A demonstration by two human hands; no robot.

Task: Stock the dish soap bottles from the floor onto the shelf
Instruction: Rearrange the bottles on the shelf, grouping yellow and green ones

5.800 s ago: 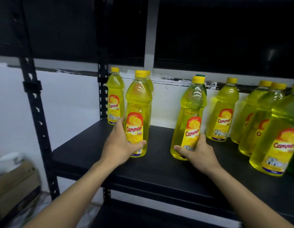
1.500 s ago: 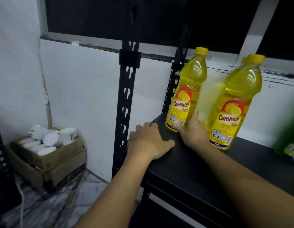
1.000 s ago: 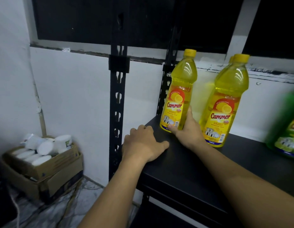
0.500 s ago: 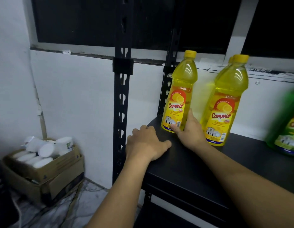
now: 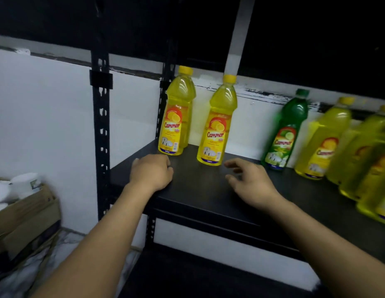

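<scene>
Left hand (image 5: pixel 151 175) is resting loose and empty at the left edge of the shelf (image 5: pixel 208 190), right hand (image 5: pixel 249 181) hovering open; advise setting bottles (image 5: pixel 216 125) upright, labels forward, at the back edge.

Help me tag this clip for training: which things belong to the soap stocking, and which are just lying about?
Job: shelf; corner yellow bottle; second yellow bottle; green bottle; blurred yellow bottles, right; left hand; right hand.
Lying about: cardboard box; white tubs in it.

The bare left hand (image 5: pixel 151 174) is lying palm down, fingers loosely bent; the bare right hand (image 5: pixel 250 182), apart to its right, is spreading relaxed fingers forward.
</scene>
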